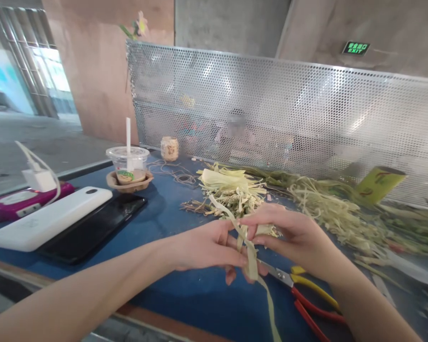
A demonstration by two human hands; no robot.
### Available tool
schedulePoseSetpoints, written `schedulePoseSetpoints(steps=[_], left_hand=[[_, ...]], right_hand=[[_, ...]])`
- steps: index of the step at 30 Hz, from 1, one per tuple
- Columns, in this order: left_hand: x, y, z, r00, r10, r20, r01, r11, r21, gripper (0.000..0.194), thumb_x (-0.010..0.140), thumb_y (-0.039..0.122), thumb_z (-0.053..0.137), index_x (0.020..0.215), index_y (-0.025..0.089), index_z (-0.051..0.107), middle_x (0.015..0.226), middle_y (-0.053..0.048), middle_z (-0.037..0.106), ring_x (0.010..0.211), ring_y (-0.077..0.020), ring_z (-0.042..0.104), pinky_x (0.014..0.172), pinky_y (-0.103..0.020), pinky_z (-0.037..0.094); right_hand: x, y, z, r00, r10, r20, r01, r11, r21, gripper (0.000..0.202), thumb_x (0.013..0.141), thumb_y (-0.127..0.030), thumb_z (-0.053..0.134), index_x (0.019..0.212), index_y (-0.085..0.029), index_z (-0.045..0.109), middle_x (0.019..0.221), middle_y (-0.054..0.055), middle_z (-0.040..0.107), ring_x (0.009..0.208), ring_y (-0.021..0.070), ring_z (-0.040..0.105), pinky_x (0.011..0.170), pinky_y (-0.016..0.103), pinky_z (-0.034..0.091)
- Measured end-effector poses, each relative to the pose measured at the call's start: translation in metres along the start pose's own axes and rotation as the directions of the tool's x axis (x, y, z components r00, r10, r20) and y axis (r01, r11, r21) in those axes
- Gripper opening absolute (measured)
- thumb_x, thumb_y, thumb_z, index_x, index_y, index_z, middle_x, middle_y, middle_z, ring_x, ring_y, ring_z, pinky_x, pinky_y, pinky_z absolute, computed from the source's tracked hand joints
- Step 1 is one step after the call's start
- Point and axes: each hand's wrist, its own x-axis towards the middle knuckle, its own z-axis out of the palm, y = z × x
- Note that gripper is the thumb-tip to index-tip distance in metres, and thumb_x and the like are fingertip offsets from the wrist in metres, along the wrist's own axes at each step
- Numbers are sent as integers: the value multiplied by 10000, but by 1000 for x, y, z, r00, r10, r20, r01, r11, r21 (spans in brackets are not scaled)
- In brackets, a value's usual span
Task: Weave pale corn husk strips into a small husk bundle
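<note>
A long pale green strip (251, 259) runs between both hands over the blue table, one end hanging toward the front edge. My left hand (216, 247) has its fingers bent around the strip. From the right, my right hand (288, 232) pinches the strip between thumb and fingers, close to the left fingertips. Scissors (314, 304) with red and yellow handles lie beneath the right wrist, blades partly hidden by the hands. Just behind the hands is a pile of pale husk pieces (231, 183).
Loose fibres (335, 213) and a yellow-green can (380, 185) are at right. On the left lie a black phone (96, 228), white power bank (57, 213), magenta power strip (24, 202) and plastic cup (127, 164). A perforated metal screen (271, 104) stands behind.
</note>
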Motion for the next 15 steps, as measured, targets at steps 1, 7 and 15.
schedulePoseSetpoints(steps=[1, 7, 15], left_hand=[[0, 0, 0, 1000, 27, -2, -26, 999, 34, 302, 782, 135, 585, 1076, 144, 515, 886, -101, 705, 643, -109, 632, 499, -196, 448], [-1, -1, 2, 997, 36, -72, -31, 997, 72, 419, 727, 139, 647, 1072, 139, 409, 865, -78, 672, 639, -99, 607, 520, -214, 445], [-4, 1, -1, 995, 12, -101, -5, 997, 71, 394, 686, 40, 640, 964, 164, 389, 684, 46, 594, 558, -67, 561, 566, -239, 455]], right_hand=[[1, -1, 1, 1000, 14, -24, -13, 1000, 14, 167, 834, -230, 567, 980, -260, 644, 784, 6, 667, 783, 151, 596, 778, 312, 432], [0, -8, 11, 988, 37, -150, -38, 999, -3, 98, 806, -291, 605, 846, -225, 666, 675, 9, 690, 662, 158, 586, 665, 311, 429], [-3, -8, 12, 999, 22, 30, -20, 998, -55, 20, 809, -257, 606, 819, -253, 623, 728, -32, 695, 611, 126, 559, 820, 369, 363]])
